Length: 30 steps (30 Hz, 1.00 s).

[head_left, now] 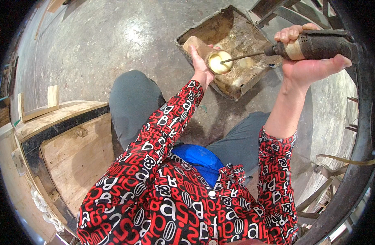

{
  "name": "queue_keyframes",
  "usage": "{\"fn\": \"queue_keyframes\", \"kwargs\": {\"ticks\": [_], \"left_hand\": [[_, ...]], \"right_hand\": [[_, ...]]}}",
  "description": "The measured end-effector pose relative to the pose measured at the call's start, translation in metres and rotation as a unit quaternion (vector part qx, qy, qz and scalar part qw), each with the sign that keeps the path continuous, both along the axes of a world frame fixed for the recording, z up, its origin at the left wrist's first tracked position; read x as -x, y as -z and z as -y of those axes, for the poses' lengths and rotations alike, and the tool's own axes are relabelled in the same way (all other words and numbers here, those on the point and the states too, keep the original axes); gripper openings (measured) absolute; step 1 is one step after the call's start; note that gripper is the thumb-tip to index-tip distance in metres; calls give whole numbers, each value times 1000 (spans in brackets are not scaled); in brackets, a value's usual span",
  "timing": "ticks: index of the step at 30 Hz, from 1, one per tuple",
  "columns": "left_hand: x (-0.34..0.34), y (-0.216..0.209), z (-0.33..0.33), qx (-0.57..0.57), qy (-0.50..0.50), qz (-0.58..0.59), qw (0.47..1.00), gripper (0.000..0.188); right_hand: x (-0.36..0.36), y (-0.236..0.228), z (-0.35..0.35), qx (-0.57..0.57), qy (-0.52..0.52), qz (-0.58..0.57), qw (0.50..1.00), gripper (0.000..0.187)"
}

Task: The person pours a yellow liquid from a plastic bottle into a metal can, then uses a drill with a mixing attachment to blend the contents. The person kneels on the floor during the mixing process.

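My left hand (200, 65) is closed around a tan, cup-like piece (195, 45), its round mouth turned up toward me. Pale cream colour fills the view inside that mouth; whether it is a solid hollow or a liquid I cannot tell. In my right hand (299, 67) lies a dark, straight-bodied power tool (318, 45), fingers wrapped over it and thumb stretched along its underside. A long thin shaft (246, 56) runs left from the tool, and its tip reaches into the cup-like piece's mouth.
Beneath my hands a shallow, stained square tray (236, 87) rests on the grey concrete floor (93, 53). To my left stands a wooden cabinet (77, 141) with pieces of wood on top. Dark metal framework (361, 134) rises close on my right, with a yellowish strap-like strip (346, 159).
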<state>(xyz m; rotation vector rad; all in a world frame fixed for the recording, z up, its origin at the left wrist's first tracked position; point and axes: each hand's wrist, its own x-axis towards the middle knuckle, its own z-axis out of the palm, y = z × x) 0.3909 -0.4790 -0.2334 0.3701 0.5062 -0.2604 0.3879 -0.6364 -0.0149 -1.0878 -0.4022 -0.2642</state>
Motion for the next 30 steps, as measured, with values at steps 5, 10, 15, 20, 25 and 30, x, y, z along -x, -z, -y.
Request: {"fn": "queue_keyframes", "kwargs": {"ticks": [5,10,15,20,25,30], "left_hand": [[0,3,-1,25,-2,-5,1000,81],[5,-4,4,50,11,-30,998,77],[7,-8,0,40,10,-38,998,77],[9,-15,7,10,5,-85,996,74],[1,5,-6,-30,-16,-63,997,72],[7,2,3,-36,23,-49,998,80]], "right_hand": [[2,-2,-12,-8,-39,9,999,98],[3,3,-17,11,-39,23,999,99],[1,1,-23,7,-55,37,998,99],[2,4,-19,9,-48,32,998,99],[-2,4,-26,18,-35,27,999,98],[-7,11,-11,27,21,-10,999,96]]}}
